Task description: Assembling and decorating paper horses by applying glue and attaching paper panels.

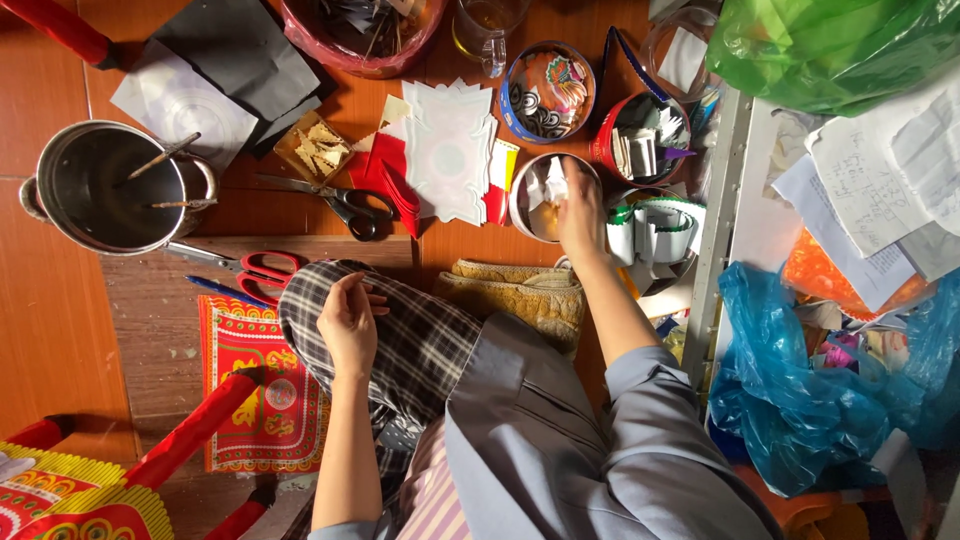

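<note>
The floor (40, 290) of red-brown tile carries everything. At the right hand's fingers (572, 196) sits a round tin (530, 205) of paper bits; 2 more tins (547, 90) lie just beyond those fingers. Left of them lie white cut paper shapes (447, 150) and black scissors (340, 202). Beside the left hand's fingers (352, 292) lie red-handled scissors (250, 268), with a steel pot (105, 188) further left.

Warm bright light, soft shadows, sharp focus
</note>
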